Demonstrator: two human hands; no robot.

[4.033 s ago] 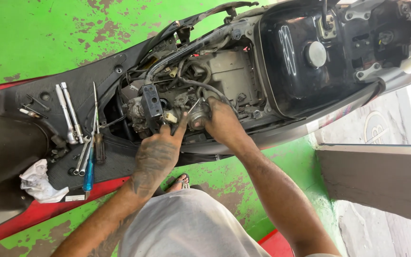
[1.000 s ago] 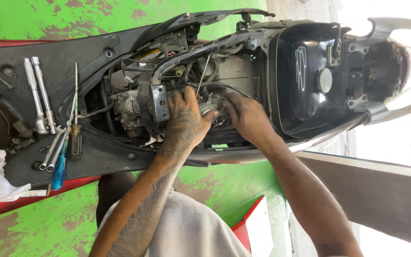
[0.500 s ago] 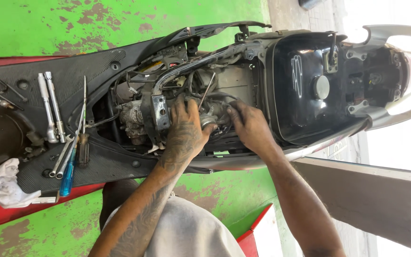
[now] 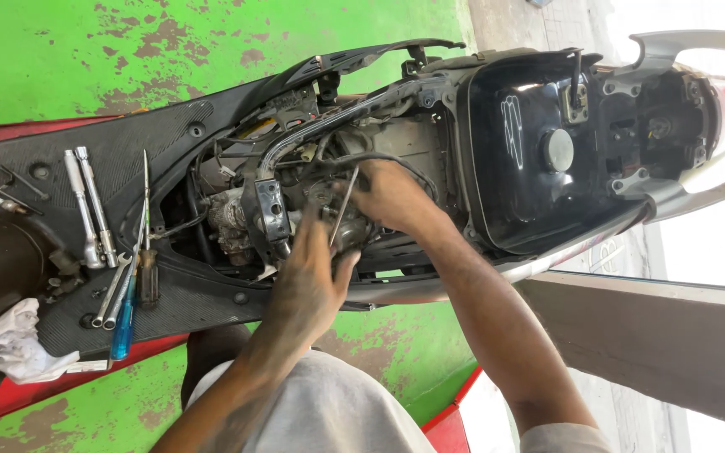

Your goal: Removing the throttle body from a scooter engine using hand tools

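Hands have shifted since a moment ago: the left hand (image 4: 308,281) now sits lower, fingers spread and pointing up at the engine part (image 4: 329,220), while the right hand (image 4: 392,195) has moved above it. Grey, grimy metal with hoses, the engine part lies inside the opened scooter body (image 4: 539,159), just beyond the left fingertips. The right fingers pinch a thin metal rod (image 4: 344,205) slanting down between both hands. Socket wrenches (image 4: 86,205) and screwdrivers (image 4: 132,285) rest well left of the fingers.
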